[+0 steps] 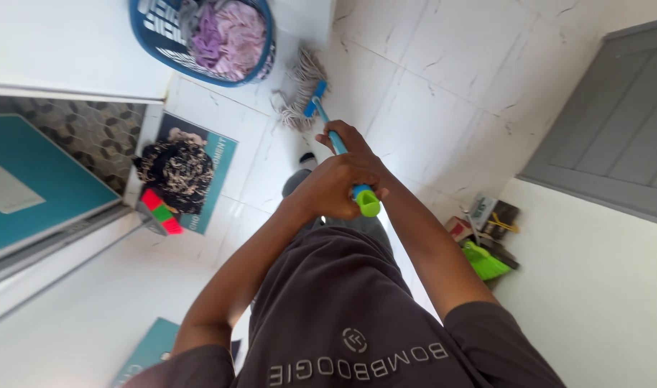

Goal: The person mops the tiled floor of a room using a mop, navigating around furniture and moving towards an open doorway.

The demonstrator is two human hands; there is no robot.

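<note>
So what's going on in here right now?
A person grips a blue mop handle with a green cap in both hands, the left hand near the cap and the right hand just below. The grey string mop head rests on the white tiled floor, beside a blue laundry basket of clothes.

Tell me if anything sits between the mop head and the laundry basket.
Nothing visible does: only bare tile separates the mop head from the blue laundry basket. The left hand and right hand grip the handle.
</note>
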